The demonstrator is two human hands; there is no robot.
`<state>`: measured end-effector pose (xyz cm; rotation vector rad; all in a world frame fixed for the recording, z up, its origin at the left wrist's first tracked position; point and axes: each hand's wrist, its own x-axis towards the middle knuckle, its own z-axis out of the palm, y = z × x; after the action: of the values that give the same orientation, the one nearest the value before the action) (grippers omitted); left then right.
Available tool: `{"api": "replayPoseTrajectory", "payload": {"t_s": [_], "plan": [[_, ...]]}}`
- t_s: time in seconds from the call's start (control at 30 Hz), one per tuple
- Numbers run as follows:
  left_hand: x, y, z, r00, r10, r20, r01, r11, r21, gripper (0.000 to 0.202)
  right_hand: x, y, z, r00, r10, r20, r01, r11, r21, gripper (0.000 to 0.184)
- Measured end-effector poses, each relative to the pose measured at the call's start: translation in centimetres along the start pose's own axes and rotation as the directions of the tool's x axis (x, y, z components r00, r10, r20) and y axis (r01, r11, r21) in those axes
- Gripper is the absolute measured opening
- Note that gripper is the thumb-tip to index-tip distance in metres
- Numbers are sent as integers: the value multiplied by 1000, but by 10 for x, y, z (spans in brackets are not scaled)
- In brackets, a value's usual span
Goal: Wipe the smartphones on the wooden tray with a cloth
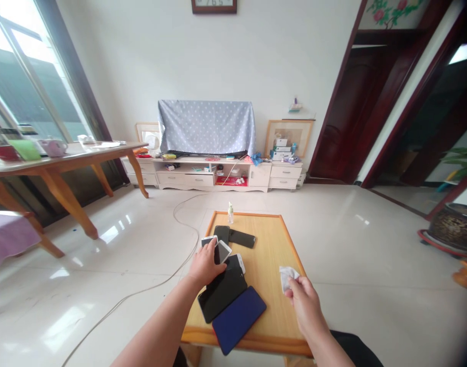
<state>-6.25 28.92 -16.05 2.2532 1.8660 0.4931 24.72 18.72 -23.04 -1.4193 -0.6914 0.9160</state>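
Note:
My left hand [207, 264] is at the left side of a small wooden table [273, 244], thumb and fingers closed about a white smartphone [223, 251] with a dark screen. Its fingertips lie over another white-edged phone [204, 241]. Farther back are two black phones, one upright to me [221, 233] and one lying crosswise [243, 238]. Nearer me, a large black device [223, 293] partly covers a white-edged phone [241, 263]. In front lies a dark blue flat case or device [240, 319]. At the table's right, my right hand [304, 298] pinches a crumpled white tissue [287, 278].
A clear pump bottle [230, 213] stands at the table's far edge. One long cable [153, 286] runs over the tiled floor on the left. A dining table [76, 155] with cups is at left, a low cabinet [185, 178] along the wall, a potted plant [452, 229] at right.

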Motion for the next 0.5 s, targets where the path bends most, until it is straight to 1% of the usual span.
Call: {"api": "replayPoseTrajectory", "payload": {"t_s": [0.1, 0.27, 0.4, 0.5], "plan": [[16, -2, 4, 1000, -7, -1, 7, 1000, 24, 83, 0, -2, -2, 1000, 27, 16, -27, 999, 20, 38], [32, -5, 12, 999, 39, 5, -39, 998, 50, 79, 1, -4, -3, 999, 0, 46, -2, 999, 48, 38], [39, -6, 10, 996, 90, 6, -90, 995, 52, 72, 3, -4, -1, 998, 7, 65, -12, 997, 76, 40], [38, -5, 5, 995, 103, -19, -101, 993, 54, 65, 5, -4, 0, 998, 18, 57, -23, 996, 89, 45]]}}
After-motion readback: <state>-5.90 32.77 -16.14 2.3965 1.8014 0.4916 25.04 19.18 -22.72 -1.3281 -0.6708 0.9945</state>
